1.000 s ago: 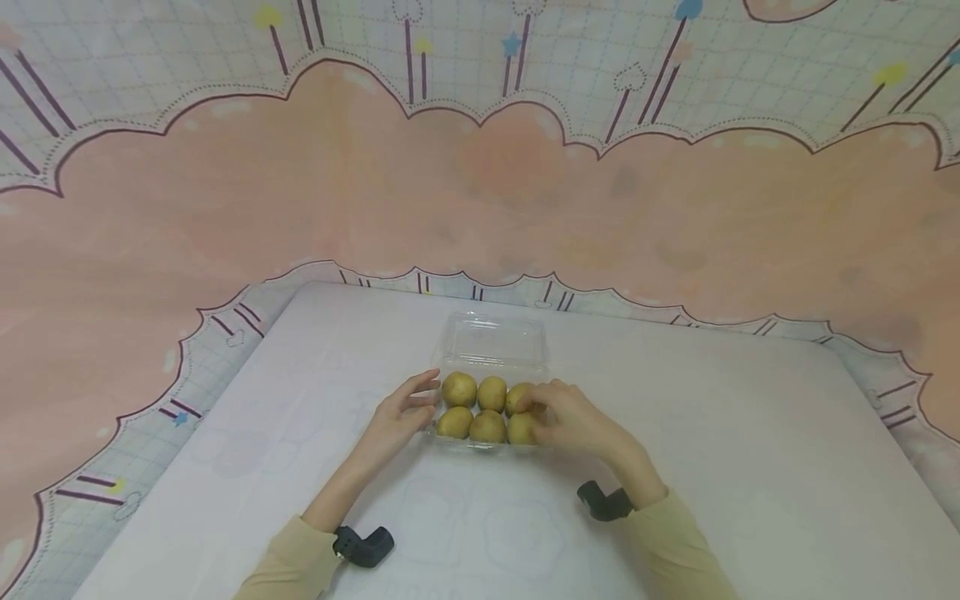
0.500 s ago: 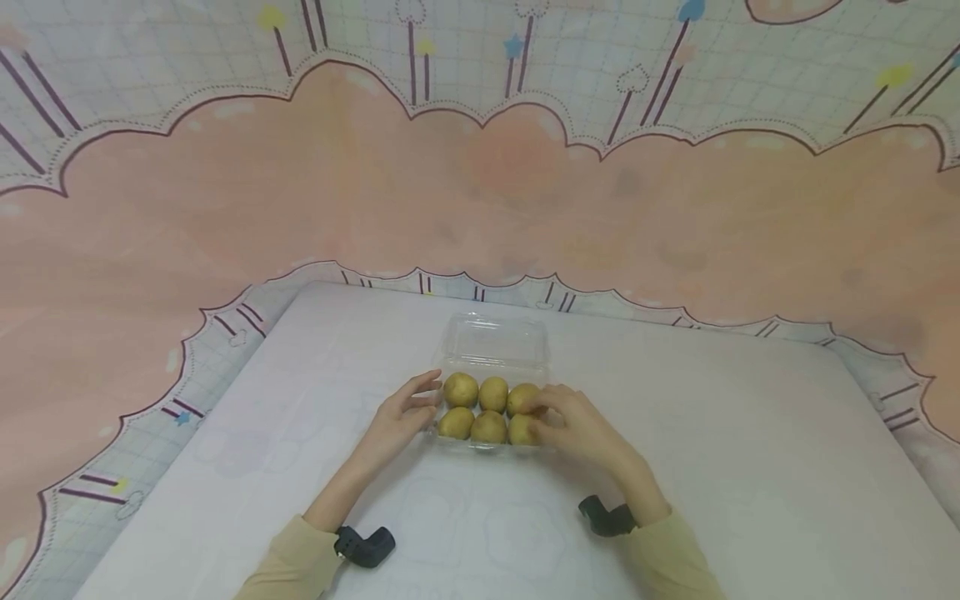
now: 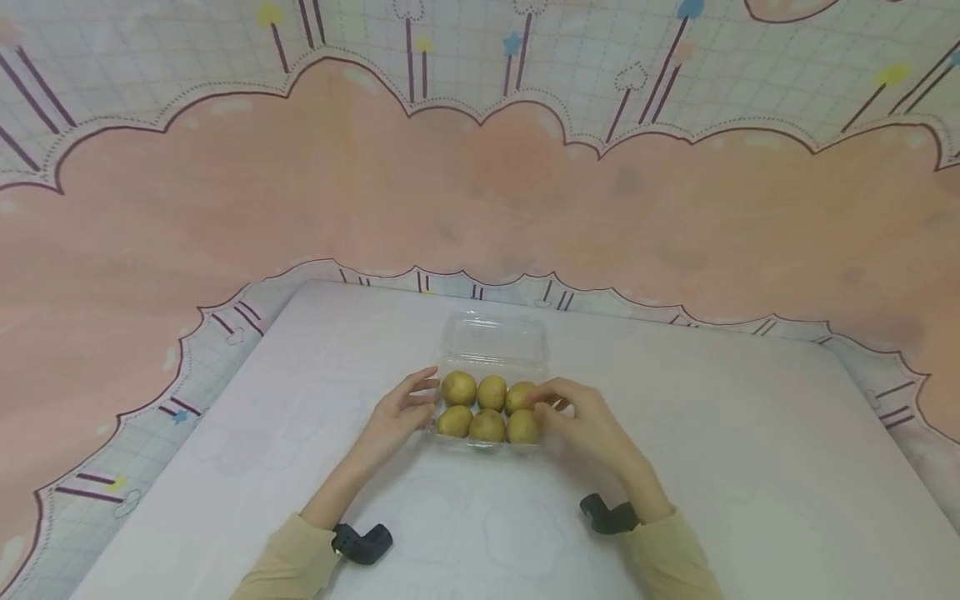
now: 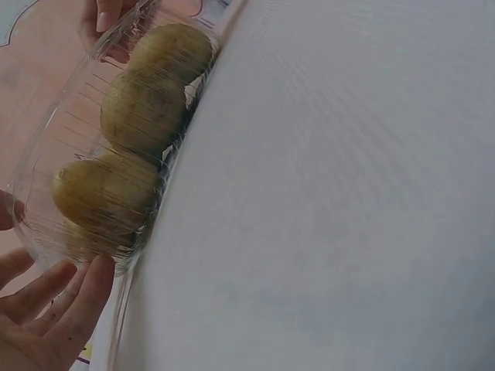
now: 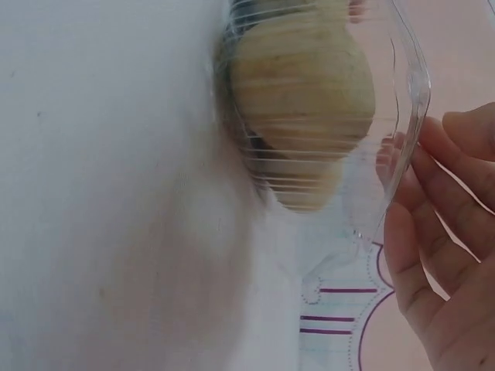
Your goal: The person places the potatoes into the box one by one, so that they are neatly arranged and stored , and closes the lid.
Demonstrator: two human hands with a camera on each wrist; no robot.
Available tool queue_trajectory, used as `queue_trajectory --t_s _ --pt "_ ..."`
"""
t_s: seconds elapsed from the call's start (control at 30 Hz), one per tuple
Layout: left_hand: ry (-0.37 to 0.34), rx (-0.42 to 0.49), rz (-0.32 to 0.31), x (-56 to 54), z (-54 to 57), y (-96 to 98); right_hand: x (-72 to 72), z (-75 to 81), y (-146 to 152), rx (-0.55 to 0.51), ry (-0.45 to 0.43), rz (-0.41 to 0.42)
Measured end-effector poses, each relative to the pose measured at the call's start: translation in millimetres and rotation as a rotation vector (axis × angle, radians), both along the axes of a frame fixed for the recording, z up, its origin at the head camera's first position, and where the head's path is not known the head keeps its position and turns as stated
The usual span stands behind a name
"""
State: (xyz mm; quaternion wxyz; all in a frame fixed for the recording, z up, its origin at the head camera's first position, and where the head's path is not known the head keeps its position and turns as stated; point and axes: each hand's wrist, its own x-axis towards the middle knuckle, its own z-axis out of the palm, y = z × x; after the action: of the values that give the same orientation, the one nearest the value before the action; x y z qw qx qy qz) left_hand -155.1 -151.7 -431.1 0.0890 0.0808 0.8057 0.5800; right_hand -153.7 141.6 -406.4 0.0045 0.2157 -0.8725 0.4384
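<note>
Several yellow-brown potatoes [image 3: 487, 426] lie in two rows inside a clear plastic clamshell box [image 3: 487, 447]. Its lid [image 3: 495, 339] is folded back on the far side. My left hand [image 3: 396, 414] is at the box's left end, fingers loosely spread; in the left wrist view its fingertips [image 4: 99, 267] are right at the clear wall. At the opposite end is my right hand [image 3: 581, 414], its fingertips overlapping the rear right potato [image 3: 519, 398] in the head view. The right wrist view shows those fingers [image 5: 402, 239] relaxed along the rim, with no potato between them.
The box rests on a white table [image 3: 720, 450] whose far edge meets a patterned backdrop [image 3: 480, 192]. A dark wrist device [image 3: 363, 544] is on the left wrist, another dark device [image 3: 607, 515] on the right.
My right hand has drawn back slightly to the right, uncovering more of the right-hand potatoes. The left hand, box and lid have stayed in place.
</note>
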Motion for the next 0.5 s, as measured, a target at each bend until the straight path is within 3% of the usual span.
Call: queue_trajectory --t_s 0.3,0.5 --pt "-0.036 0.076 0.003 -10.3 -0.7 -2.1 -3.8 1.2 10.8 -0.029 -0.018 0.008" --pt "-0.073 0.046 0.075 -25.9 3.5 -6.4 -15.0 2.6 20.1 -0.015 -0.024 -0.023"
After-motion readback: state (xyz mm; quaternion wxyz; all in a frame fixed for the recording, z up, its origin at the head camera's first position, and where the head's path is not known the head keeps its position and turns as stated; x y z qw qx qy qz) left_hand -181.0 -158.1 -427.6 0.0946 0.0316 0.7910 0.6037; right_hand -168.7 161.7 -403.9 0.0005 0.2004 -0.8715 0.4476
